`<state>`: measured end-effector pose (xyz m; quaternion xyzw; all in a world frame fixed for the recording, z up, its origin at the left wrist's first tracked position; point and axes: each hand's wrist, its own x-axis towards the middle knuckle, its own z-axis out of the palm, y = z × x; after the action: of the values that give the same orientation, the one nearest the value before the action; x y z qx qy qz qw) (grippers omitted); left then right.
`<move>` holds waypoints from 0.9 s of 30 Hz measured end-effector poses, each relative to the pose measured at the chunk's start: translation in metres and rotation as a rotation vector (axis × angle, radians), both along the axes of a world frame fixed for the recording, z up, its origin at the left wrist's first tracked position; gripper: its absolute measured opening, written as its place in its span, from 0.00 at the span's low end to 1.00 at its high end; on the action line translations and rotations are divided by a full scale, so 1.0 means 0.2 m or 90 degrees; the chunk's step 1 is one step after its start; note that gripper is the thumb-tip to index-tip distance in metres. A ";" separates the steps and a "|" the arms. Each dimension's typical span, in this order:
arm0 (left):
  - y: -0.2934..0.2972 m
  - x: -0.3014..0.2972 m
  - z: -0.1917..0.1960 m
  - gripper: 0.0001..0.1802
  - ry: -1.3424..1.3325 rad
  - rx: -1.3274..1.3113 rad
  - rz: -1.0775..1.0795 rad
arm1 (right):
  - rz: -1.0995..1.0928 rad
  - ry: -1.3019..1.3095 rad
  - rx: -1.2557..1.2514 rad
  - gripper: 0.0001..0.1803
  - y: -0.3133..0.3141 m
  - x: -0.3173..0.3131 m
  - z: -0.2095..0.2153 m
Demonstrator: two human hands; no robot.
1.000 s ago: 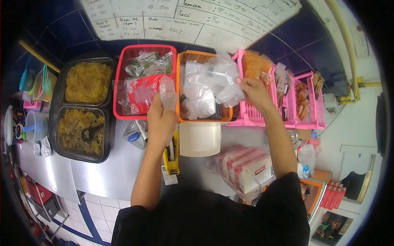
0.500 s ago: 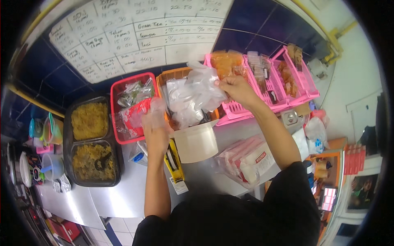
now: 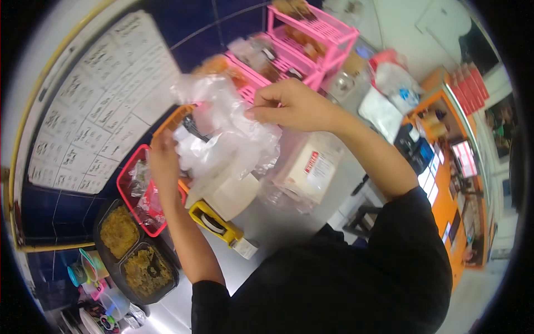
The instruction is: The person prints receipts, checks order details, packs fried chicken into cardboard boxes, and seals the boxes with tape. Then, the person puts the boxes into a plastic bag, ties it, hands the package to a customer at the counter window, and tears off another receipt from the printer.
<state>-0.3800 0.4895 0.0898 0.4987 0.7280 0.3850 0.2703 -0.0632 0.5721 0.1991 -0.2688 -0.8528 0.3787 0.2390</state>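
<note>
Metal counter beneath a blue tiled wall. The right hand pinches a clear plastic bag over the orange basket; apart from it, the left hand blurs at the basket's left side, grip unclear. Near side: yellow tape dispenser.

Crinkly, glossy plastic bag and smooth, shiny metal counter
</note>
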 end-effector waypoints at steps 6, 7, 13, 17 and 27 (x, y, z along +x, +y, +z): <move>-0.24 0.91 0.43 0.15 -0.459 0.328 0.031 | 0.066 0.049 -0.085 0.13 -0.24 0.18 0.02; -0.25 0.94 0.41 0.15 -0.448 0.322 0.042 | 0.085 0.060 -0.103 0.12 -0.27 0.21 0.01; -0.25 1.18 0.29 0.09 0.280 0.418 0.274 | -0.360 -0.125 0.464 0.32 -0.32 0.67 -0.57; -0.23 1.49 -0.09 0.10 0.355 0.376 -0.197 | -0.374 0.171 -0.166 0.31 -0.30 0.90 -0.62; -0.52 2.03 -0.83 0.15 -0.116 -0.199 -0.144 | 0.003 0.421 -0.507 0.26 -0.17 1.08 -0.62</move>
<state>0.0269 0.3856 -0.0767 0.4920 0.6909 0.2784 0.4507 0.1531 0.5372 0.0749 -0.2030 -0.5221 0.7391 0.3740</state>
